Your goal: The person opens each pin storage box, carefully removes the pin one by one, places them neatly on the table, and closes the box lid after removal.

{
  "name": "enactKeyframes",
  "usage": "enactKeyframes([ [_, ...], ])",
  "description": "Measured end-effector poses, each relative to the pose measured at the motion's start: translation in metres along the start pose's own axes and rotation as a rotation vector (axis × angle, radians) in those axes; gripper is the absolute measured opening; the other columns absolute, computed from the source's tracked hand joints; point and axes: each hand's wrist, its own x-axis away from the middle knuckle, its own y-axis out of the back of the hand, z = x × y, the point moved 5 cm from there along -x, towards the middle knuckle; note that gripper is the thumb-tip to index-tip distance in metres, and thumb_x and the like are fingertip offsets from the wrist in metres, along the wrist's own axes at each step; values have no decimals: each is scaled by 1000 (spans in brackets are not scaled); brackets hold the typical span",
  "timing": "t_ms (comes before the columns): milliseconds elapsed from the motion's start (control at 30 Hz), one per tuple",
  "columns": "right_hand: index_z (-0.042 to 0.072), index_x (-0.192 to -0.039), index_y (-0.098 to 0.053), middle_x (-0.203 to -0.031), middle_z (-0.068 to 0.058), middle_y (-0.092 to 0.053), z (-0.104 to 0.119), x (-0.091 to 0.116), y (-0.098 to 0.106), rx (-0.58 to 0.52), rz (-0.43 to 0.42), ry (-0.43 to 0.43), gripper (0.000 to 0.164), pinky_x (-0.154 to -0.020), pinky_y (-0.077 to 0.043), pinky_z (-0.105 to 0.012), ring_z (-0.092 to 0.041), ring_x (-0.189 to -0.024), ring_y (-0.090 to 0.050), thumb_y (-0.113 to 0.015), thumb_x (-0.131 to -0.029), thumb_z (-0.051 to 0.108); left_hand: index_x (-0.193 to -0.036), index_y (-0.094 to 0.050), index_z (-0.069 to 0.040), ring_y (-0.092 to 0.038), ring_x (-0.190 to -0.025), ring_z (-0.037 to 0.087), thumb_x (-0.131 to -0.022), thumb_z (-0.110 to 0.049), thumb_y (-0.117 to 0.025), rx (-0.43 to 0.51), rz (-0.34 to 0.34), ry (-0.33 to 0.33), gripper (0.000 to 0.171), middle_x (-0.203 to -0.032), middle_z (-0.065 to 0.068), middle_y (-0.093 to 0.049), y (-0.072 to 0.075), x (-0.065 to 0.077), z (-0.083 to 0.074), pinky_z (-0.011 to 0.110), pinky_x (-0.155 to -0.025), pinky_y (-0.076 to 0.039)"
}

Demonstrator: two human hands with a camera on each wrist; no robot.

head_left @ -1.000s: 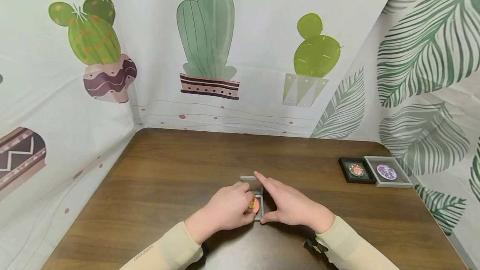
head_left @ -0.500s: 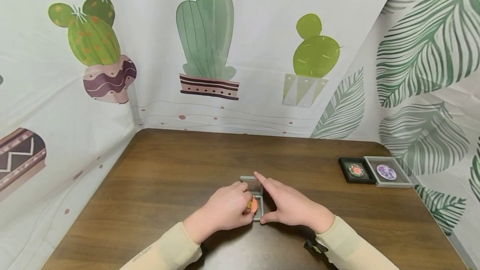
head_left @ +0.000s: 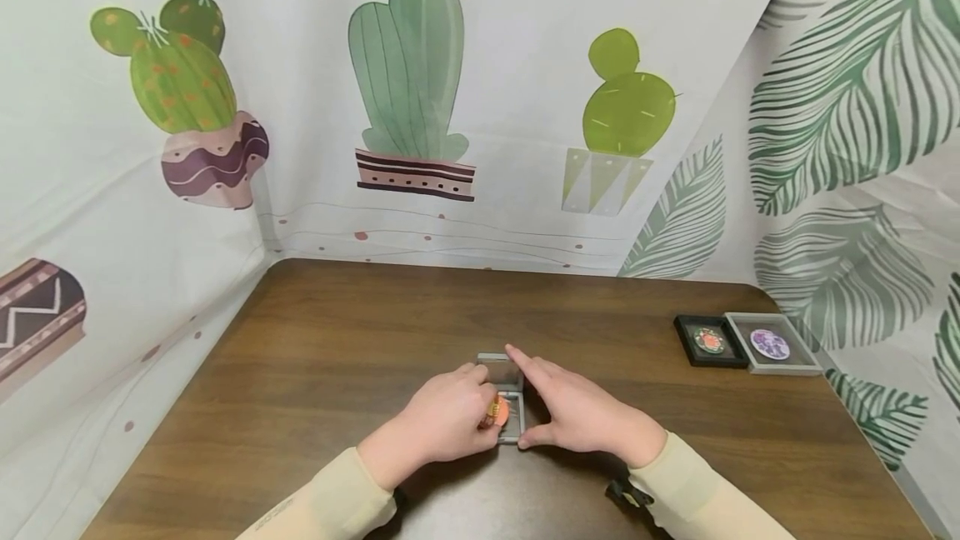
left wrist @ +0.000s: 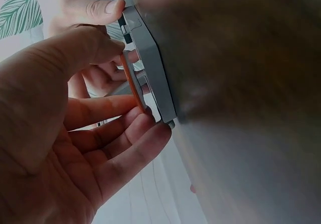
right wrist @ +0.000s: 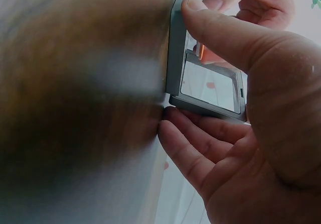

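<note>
A small grey hinged display case (head_left: 520,422) lies on the table between the hands, its clear-windowed lid (right wrist: 208,86) raised at the far side. My left hand (head_left: 438,417) pinches an orange round disc (left wrist: 131,81) by its edges, between thumb and fingers. The disc is tilted just above the left part of the case; the fingers cover some of its printed face. My right hand (head_left: 581,407) steadies the case from the right, with the thumb (right wrist: 200,15) on the near edge and the other fingers reaching round the far, hinged side.
At the back right of the brown table (head_left: 360,315) lie a black framed case (head_left: 708,341) with a green and red disc and a grey framed case (head_left: 772,343) with a purple disc. A curtain (head_left: 525,107) printed with cacti hangs behind the table.
My left hand has drawn slightly left with the orange disc, so more of the case's inside shows. The right hand keeps its hold on the case. The whole head view has shifted a little.
</note>
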Motion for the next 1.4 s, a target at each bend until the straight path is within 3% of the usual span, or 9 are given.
enactKeyframes([
  [767, 26, -159, 2, -147, -8, -43, -1, 0, -2, 2, 0, -5, 121, -102, -40, -41, -16, -131, -42, -80, -74, 55, -78, -59, -21, -40, -71, 10, -72, -33, -67, 33, 3, 74, 17, -79, -9, -40, 3, 14, 16, 22, -54, -39],
  [1400, 23, -159, -1, -149, -8, -41, -2, 0, -2, 1, 13, -20, 120, -104, -39, -39, -14, -132, -40, -80, -75, 54, -79, -60, -21, -39, -72, 11, -69, -30, -67, 39, 4, 142, 15, -77, -10, -38, 4, 26, 42, 24, -54, -38],
])
